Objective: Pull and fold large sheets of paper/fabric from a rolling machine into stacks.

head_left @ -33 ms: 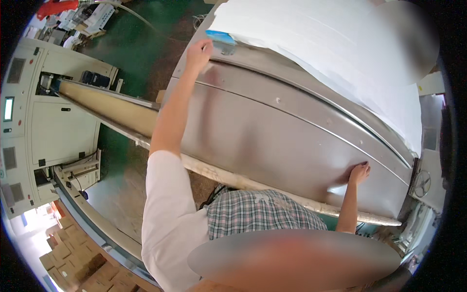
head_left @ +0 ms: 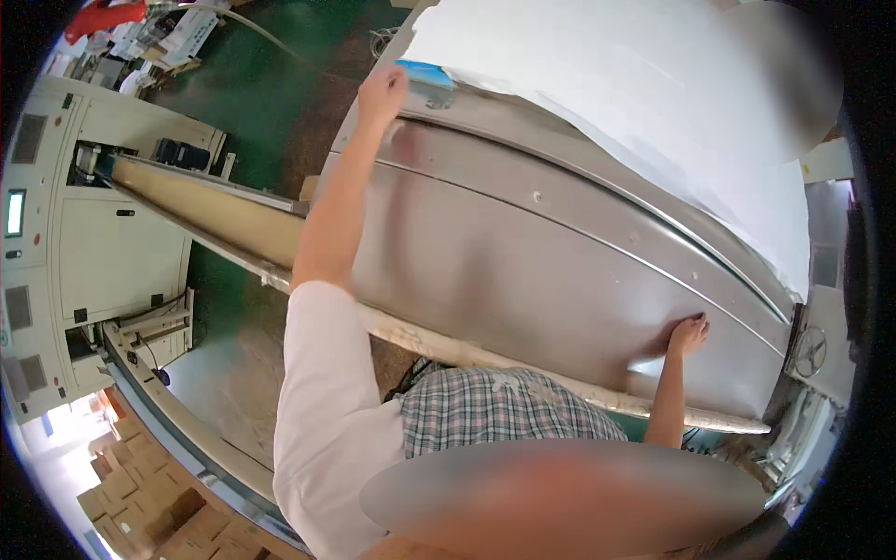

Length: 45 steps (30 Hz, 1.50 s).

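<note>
My left hand [head_left: 382,96] is at the far left of a grey metal tabletop [head_left: 523,252], its fingers bent in and close together. Right beside them lies a glossy blue patch [head_left: 425,73] at the corner of a large white sheet [head_left: 597,75]; whether the fingers grip its edge or something small is hidden. On the right, near a long seam in the metal, my right hand [head_left: 689,335] rests low on the surface. Its fingers are curled together, and anything under the fingertips is too small to make out.
A pale padded rail [head_left: 429,345] edges the tabletop's near side. To the left, a yellowish conveyor belt [head_left: 215,205] runs to a pale machine cabinet [head_left: 121,252]. Cardboard boxes [head_left: 149,476] are stacked lower left. A handwheel [head_left: 811,350] stands by the right end.
My left forearm and sleeve have shifted very slightly, the hand staying beside the blue patch. The right hand keeps its place on the metal.
</note>
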Tool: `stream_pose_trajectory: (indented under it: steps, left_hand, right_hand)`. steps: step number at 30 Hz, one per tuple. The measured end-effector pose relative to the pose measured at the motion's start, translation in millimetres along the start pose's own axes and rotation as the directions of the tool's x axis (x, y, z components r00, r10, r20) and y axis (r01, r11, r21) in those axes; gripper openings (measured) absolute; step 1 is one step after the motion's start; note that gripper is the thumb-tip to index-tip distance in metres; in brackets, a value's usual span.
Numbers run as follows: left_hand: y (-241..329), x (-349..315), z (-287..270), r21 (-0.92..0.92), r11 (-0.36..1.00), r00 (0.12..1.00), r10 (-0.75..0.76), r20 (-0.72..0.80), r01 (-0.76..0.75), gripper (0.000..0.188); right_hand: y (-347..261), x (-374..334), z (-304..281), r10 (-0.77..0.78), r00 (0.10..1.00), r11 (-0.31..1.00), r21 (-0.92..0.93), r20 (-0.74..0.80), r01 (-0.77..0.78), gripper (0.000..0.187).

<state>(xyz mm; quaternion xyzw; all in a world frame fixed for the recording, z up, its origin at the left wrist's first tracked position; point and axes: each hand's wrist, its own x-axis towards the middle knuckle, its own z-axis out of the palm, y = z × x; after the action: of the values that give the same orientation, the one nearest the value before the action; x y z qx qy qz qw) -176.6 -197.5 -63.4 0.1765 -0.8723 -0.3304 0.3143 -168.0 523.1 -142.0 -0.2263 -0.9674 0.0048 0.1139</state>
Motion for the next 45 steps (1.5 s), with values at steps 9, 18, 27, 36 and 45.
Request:
stream_pose_trajectory:
  steps: [9, 18, 27, 36, 45]
  left_hand:
    - [-60, 91, 89, -0.277, 0.944, 0.95, -0.24, -0.2, 0.18, 0.026]
    - [-68, 106, 105, -0.397, 0.904, 0.93, -0.272, -0.247, 0.159, 0.024]
    - [-58, 86, 74, -0.426, 0.811, 0.915, -0.374, 0.15, 0.401, 0.028]
    - [-8, 120, 51, 0.054, 0.993, 0.84, -0.116, 0.53, 0.103, 0.044]
    - [146, 72, 149, 0.043, 0.873, 0.349, 0.149, 0.925, -0.486, 0.094]
  right_hand:
    - [6, -16, 14, -0.111, 0.987, 0.99, -0.097, -0.117, 0.1, 0.035]
    - [9, -16, 19, -0.09, 0.991, 0.995, -0.062, -0.104, 0.083, 0.036]
    - [8, -17, 14, -0.052, 0.995, 0.995, -0.091, -0.081, 0.045, 0.037]
    - [-9, 0, -5, 0.01, 0.997, 0.998, -0.068, -0.076, -0.015, 0.037]
    - [10, 6, 15, 0.078, 0.997, 0.977, -0.2, 0.028, -0.07, 0.033]
